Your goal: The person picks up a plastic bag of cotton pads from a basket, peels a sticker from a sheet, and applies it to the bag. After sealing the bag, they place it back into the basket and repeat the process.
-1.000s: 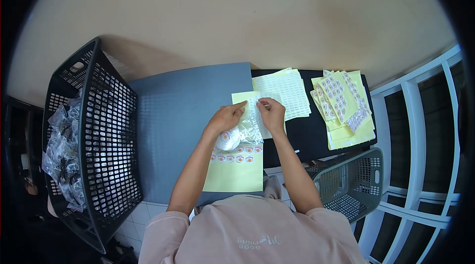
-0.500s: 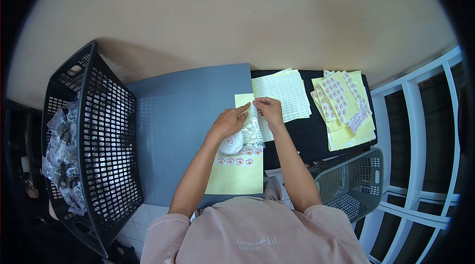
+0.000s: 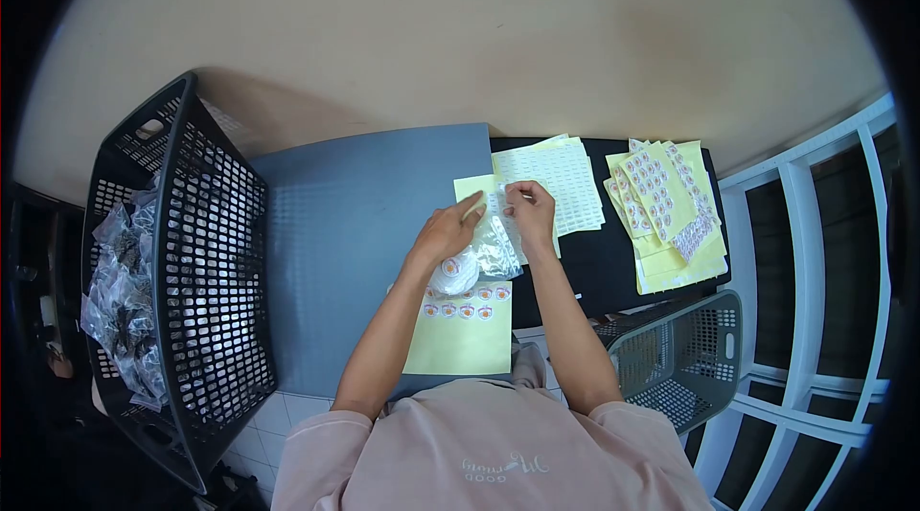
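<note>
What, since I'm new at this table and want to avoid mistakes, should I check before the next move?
1. Round stickers left on the nearest yellow sheet: ok, several remain.
2. Sticker showing on the white bundle: ok.
3. Left hand apart from right hand: ok, a gap shows.
4. What the right hand pinches: cannot tell, too small.
5. Clear bag sealed: cannot tell.
6. Small-label sheets close by: ok.
</note>
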`<act>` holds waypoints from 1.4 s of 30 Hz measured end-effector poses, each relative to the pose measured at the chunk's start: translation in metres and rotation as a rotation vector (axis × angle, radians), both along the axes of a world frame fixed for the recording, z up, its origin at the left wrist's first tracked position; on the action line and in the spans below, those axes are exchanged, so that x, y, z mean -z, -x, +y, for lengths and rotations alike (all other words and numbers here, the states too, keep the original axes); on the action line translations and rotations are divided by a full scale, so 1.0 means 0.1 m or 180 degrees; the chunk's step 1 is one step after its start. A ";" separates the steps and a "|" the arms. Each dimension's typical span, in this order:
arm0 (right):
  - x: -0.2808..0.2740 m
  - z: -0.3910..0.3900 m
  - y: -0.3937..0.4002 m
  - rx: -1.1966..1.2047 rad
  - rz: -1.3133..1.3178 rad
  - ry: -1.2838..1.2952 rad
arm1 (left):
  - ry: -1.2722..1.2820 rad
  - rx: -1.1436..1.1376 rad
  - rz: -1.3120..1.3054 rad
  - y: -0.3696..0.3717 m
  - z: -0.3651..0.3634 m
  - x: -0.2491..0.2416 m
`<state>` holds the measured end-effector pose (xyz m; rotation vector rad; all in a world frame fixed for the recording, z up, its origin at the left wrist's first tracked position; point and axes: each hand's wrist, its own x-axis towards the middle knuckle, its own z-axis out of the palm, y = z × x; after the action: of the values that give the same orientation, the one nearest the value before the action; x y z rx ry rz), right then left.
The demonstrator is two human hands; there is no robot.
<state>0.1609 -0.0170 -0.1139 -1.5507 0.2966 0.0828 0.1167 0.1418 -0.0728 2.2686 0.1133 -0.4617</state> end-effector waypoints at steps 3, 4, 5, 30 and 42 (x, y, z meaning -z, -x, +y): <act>-0.24 -0.08 0.15 0.0106 0.0049 -0.0578 | 0.0824 -0.0801 -0.0007 0.06 0.09 -0.13; -0.42 -0.10 0.24 0.0120 0.0130 -0.0834 | 0.0816 -0.0814 -0.0002 0.09 0.11 -0.17; -0.54 -0.13 0.33 -0.0044 0.0074 -0.1116 | 0.1034 -0.1185 -0.0317 0.12 0.13 -0.19; -1.69 0.01 0.92 -0.0544 -0.1866 0.0151 | 0.3474 -0.0807 -0.0784 0.71 -0.06 -0.98; -1.74 0.13 0.90 -0.0954 -0.1626 0.0127 | 0.3260 -0.0547 -0.0691 0.80 -0.07 -1.06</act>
<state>0.0710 -0.0043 0.0602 -1.5884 -0.3400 -0.0864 0.0368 0.1352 0.0330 1.2713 -0.0397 -0.1149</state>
